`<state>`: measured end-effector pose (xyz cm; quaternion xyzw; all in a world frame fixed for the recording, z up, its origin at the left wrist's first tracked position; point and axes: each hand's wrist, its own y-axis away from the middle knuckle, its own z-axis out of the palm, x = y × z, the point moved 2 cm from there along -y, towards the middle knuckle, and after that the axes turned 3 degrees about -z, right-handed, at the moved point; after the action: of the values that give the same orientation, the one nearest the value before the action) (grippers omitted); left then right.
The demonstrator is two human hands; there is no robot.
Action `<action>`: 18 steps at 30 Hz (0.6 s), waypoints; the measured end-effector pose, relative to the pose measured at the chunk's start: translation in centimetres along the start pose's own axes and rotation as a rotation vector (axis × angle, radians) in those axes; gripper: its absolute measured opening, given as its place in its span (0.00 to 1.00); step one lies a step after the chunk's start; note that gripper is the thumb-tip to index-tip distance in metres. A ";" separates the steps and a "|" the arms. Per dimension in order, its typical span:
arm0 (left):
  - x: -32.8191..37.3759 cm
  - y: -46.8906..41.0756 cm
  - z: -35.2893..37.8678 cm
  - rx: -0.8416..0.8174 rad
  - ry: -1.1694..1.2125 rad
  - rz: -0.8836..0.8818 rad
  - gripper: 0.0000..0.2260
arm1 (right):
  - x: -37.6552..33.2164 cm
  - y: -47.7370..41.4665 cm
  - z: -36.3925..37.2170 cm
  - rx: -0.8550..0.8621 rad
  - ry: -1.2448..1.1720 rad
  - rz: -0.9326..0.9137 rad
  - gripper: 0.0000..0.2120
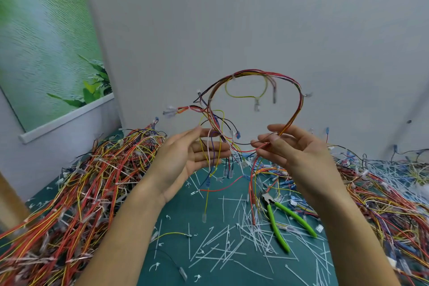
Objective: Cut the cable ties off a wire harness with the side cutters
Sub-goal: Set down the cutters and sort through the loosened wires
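From my end I see the harness (255,71) held up above the table (185,204), in front of the wall (232,18), bent into a tall loop. My right hand (294,153) pinches the loop's right leg between thumb and fingers at its lower end. My left hand (185,158) is spread, palm turned toward the right, fingers straight, and the thin loose wires of the harness's other end hang across those fingers and trail down toward the table. White ties (233,76) are on the bundle at the top left of the loop and lower on its left side. The cutters (270,201), green-handled, lie on the table below my right hand, untouched, jaws pointing away from me and handles splayed toward me. Cut ties (232,239) are strewn over the green surface around them. A left pile (81,181) of red, orange and yellow harnesses fills that side of the table, and a right pile (383,193) fills the other. A green poster (46,42) hangs at the far left.
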<state>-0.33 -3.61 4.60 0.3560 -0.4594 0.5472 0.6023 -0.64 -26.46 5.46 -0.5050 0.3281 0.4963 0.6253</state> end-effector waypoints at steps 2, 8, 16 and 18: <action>0.2 0.3 0.2 -0.025 0.010 0.012 0.18 | 0.2 -0.1 0.0 -0.002 0.008 0.004 0.07; 0.0 0.6 0.9 0.037 -0.105 0.082 0.16 | 0.5 0.0 0.3 -0.073 0.048 0.007 0.07; -0.5 -0.2 0.1 0.162 -0.157 0.138 0.04 | 0.5 -0.1 0.0 -0.108 0.148 -0.040 0.09; -0.6 -0.5 -0.4 0.220 -0.236 0.211 0.02 | 0.3 -0.2 -0.4 -0.049 0.226 -0.065 0.10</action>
<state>0.26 -3.55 3.93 0.4314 -0.4992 0.6085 0.4410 -0.33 -26.76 5.11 -0.5831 0.3677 0.4234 0.5877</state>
